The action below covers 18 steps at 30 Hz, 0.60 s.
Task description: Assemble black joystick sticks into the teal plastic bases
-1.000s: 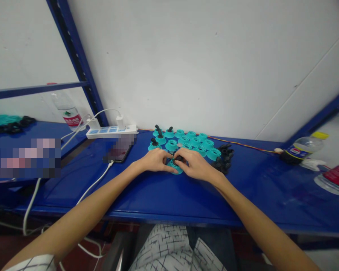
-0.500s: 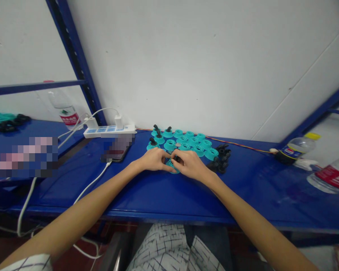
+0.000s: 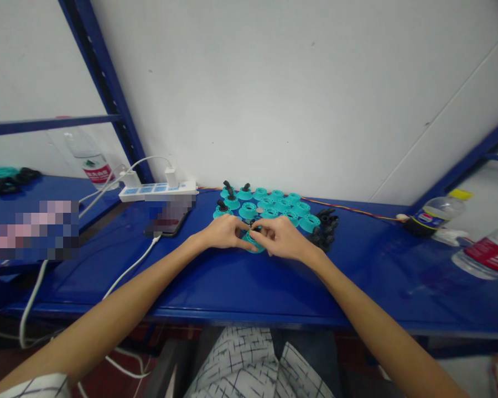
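1. Head view: nearest to us are a checked shirt (image 3: pixel 238 367) on the person's lap and two bare forearms reaching out across the blue metal surface (image 3: pixel 357 282).
2. We find the left hand (image 3: pixel 224 232) and right hand (image 3: pixel 282 239) almost closed around one teal flanged spool (image 3: pixel 253 246), which sits on the surface at the near edge of the group. Their fingertips (image 3: pixel 269 221) meet over a small black fitting (image 3: pixel 254 223) at its middle; we cannot tell how firmly it is gripped.
3. Compared with the earlier head pictures, the fingers have drawn closer together over the fitting, while the spool stays between the hands.
4. Just beyond lie about fifteen teal spools (image 3: pixel 269 213) in a tight cluster, though the hands may hide more. Four carry upright black fittings (image 3: pixel 227 185) at the far left of the cluster.
5. To the right is a heap of black fittings (image 3: pixel 323 232), too tangled to count.
6. Left of the hands are one phone (image 3: pixel 166 225), partly blurred, and one white power strip (image 3: pixel 157 191) with two plugs.
7. We count three plastic bottles: two right (image 3: pixel 435 215) (image 3: pixel 489 257), one far left (image 3: pixel 91 163).
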### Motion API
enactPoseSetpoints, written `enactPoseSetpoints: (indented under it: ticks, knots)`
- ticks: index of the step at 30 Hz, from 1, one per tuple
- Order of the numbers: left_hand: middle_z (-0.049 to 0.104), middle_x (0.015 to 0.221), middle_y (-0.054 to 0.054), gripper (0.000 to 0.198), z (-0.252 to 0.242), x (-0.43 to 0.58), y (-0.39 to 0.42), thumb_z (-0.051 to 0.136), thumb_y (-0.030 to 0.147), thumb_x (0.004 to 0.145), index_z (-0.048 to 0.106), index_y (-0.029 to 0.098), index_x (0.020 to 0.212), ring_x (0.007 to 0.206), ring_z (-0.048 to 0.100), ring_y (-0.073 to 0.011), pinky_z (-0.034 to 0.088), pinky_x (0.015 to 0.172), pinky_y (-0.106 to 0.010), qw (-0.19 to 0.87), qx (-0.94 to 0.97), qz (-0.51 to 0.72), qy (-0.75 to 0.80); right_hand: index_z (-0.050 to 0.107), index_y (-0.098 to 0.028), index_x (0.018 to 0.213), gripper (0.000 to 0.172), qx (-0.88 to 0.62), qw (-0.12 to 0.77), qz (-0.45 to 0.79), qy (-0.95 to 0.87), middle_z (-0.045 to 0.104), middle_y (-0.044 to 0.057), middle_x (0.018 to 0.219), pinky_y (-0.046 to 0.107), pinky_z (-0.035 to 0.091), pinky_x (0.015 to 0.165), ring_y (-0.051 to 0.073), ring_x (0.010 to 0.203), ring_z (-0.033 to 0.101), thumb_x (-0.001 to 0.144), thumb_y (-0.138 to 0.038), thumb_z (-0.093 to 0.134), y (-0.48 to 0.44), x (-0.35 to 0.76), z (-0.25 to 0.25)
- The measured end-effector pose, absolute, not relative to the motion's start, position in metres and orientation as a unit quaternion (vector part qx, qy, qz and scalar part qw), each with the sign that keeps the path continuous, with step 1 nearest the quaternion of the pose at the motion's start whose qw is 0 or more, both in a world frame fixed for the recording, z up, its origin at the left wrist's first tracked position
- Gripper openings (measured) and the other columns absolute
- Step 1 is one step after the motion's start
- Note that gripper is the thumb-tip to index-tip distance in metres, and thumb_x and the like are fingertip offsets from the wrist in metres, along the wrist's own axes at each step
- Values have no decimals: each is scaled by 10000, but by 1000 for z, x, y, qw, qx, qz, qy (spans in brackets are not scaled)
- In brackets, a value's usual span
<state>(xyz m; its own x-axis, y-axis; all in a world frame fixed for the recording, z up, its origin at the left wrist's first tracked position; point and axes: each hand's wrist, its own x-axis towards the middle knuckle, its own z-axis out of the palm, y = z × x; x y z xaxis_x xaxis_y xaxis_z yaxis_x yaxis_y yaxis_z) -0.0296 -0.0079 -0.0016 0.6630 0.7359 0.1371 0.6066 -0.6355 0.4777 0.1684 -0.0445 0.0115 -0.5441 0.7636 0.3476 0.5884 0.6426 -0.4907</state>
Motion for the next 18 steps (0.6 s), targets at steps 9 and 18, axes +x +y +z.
enactPoseSetpoints:
  ticks: [9,18]
  knots:
    - [544,519,30,552,-1,-29,-9,695,694,658,700,143,685,486,438,-85,229,491,-225,206,886,164,381,714,-160,894,178,-392,257,116,-876,700,29,690,237,368,582,133,599,599,889,-300,605,-42,174,18]
    - [528,523,36,548,-2,-27,-10,706,708,626,700,161,661,503,446,-95,233,491,-221,197,876,170,406,627,-176,778,87,-433,285,101,-849,564,-30,557,230,289,540,112,525,486,807,-258,627,-33,160,9]
